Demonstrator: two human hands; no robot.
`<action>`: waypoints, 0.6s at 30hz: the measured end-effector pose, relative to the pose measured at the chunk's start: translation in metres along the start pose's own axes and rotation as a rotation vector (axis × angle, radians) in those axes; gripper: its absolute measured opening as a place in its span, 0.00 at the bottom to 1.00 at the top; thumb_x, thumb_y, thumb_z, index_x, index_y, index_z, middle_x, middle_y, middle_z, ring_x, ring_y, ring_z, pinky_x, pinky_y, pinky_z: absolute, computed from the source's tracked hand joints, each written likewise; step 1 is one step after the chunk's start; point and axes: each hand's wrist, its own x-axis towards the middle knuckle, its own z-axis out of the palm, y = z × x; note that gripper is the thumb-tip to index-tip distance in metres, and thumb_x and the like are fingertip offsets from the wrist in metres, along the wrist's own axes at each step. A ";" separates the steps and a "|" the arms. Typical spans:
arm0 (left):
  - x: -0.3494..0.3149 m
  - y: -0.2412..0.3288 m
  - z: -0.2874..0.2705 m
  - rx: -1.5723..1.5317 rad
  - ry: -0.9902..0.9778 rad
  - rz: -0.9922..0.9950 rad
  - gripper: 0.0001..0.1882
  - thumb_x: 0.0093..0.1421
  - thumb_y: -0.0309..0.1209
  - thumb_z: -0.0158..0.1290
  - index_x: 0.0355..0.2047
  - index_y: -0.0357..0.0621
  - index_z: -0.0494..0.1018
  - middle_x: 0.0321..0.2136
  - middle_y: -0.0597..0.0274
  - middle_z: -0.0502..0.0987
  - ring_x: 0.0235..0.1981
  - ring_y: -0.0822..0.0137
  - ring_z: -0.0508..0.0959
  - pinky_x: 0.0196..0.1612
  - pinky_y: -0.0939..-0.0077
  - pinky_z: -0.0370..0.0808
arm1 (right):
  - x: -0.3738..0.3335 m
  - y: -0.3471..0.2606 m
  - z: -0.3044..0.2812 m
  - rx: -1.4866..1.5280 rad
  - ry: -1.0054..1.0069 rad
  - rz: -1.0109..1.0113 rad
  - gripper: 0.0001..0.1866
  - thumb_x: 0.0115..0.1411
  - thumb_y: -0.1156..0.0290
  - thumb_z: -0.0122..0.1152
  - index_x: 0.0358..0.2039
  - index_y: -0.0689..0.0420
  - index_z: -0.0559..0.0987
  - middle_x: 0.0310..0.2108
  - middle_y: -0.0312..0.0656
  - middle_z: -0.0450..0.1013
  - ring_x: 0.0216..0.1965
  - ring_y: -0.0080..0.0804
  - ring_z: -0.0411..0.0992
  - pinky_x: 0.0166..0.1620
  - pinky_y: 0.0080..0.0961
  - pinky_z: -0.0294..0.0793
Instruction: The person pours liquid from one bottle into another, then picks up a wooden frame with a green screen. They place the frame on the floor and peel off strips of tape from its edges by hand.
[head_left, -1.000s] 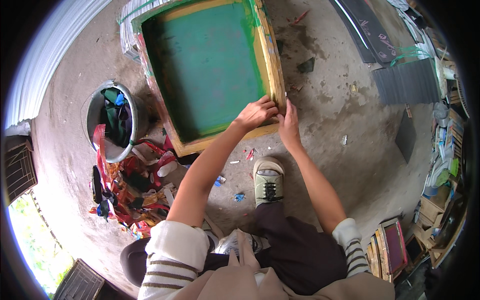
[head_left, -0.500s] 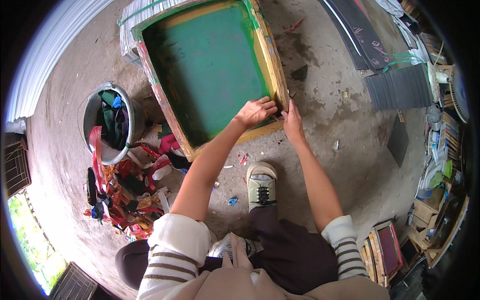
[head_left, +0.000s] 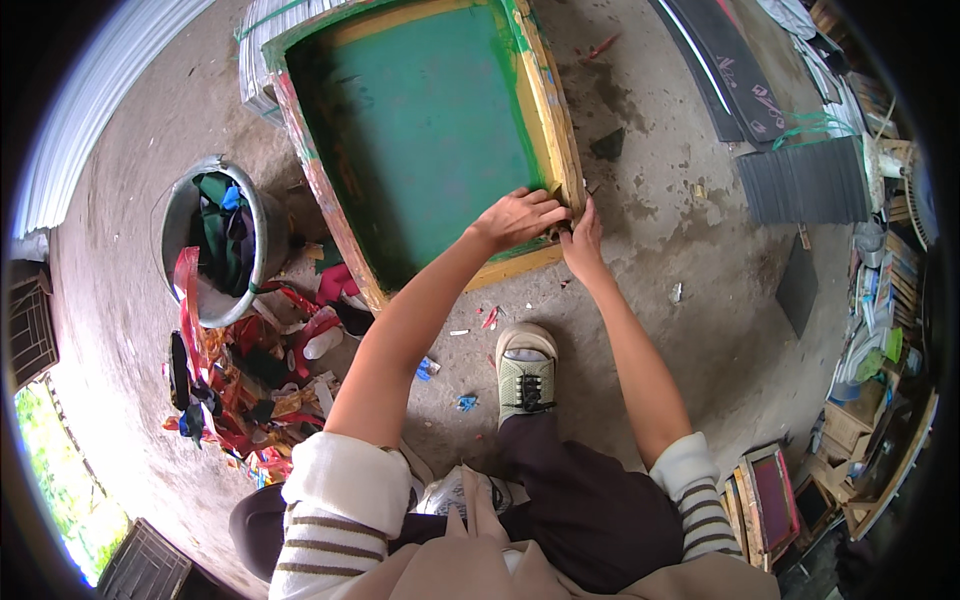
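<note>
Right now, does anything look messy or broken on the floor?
Yes. Beside the bucket lies a jumbled heap of red and coloured scraps, and small bits dot the concrete near the shoe. The frame has paint smeared on its wood. Both hands, left hand and right hand, meet at its corner.

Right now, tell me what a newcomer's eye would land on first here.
First, the big green screen in its yellow wooden frame lying on the concrete floor, upper middle. Both hands meet at its near right corner: the left hand on the frame edge, the right hand just beside it. To the left, a metal bucket stuffed with cloth stands above a heap of red scraps.
</note>
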 end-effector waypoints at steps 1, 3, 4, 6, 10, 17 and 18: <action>-0.003 -0.001 0.005 -0.031 0.016 -0.068 0.16 0.56 0.36 0.50 0.45 0.57 0.65 0.29 0.70 0.71 0.40 0.66 0.72 0.45 0.70 0.72 | 0.004 -0.004 0.005 -0.009 -0.004 0.038 0.39 0.56 0.77 0.53 0.63 0.62 0.43 0.56 0.63 0.53 0.57 0.63 0.54 0.58 0.51 0.54; 0.004 0.003 -0.001 -0.103 -0.022 -0.082 0.14 0.56 0.33 0.48 0.43 0.54 0.63 0.33 0.69 0.73 0.42 0.66 0.72 0.42 0.70 0.73 | 0.005 0.001 0.008 -0.033 0.017 0.118 0.38 0.56 0.77 0.54 0.62 0.58 0.45 0.55 0.61 0.54 0.56 0.62 0.54 0.57 0.54 0.55; 0.007 0.004 -0.005 -0.139 -0.041 -0.089 0.13 0.56 0.32 0.47 0.43 0.53 0.63 0.35 0.69 0.73 0.42 0.65 0.72 0.41 0.70 0.73 | 0.005 0.004 0.008 -0.041 0.036 0.144 0.38 0.56 0.77 0.54 0.62 0.56 0.45 0.55 0.60 0.54 0.56 0.61 0.54 0.56 0.56 0.55; 0.007 -0.006 -0.011 -0.116 -0.016 0.013 0.08 0.54 0.32 0.49 0.36 0.52 0.66 0.27 0.71 0.75 0.40 0.68 0.72 0.40 0.72 0.74 | 0.005 -0.001 0.010 -0.047 0.066 0.161 0.37 0.55 0.77 0.55 0.61 0.54 0.47 0.55 0.58 0.54 0.56 0.60 0.54 0.55 0.57 0.56; 0.003 -0.017 -0.018 -0.028 -0.020 0.134 0.05 0.52 0.33 0.51 0.28 0.53 0.66 0.20 0.74 0.73 0.38 0.69 0.71 0.40 0.74 0.72 | 0.001 -0.017 0.012 -0.082 0.099 0.190 0.34 0.55 0.77 0.54 0.59 0.54 0.50 0.54 0.57 0.55 0.56 0.59 0.54 0.54 0.58 0.56; -0.002 -0.035 -0.049 0.048 -0.072 0.221 0.06 0.50 0.34 0.53 0.26 0.53 0.67 0.21 0.77 0.73 0.37 0.71 0.71 0.40 0.75 0.69 | -0.001 -0.028 0.007 -0.149 0.078 0.254 0.31 0.57 0.76 0.53 0.58 0.55 0.51 0.53 0.56 0.56 0.56 0.58 0.55 0.53 0.57 0.57; -0.003 -0.036 -0.051 0.054 -0.073 0.218 0.06 0.50 0.34 0.53 0.26 0.53 0.67 0.21 0.77 0.73 0.36 0.71 0.71 0.40 0.75 0.69 | -0.001 -0.027 0.007 -0.156 0.075 0.251 0.32 0.57 0.76 0.54 0.58 0.55 0.50 0.53 0.56 0.56 0.56 0.58 0.55 0.53 0.57 0.57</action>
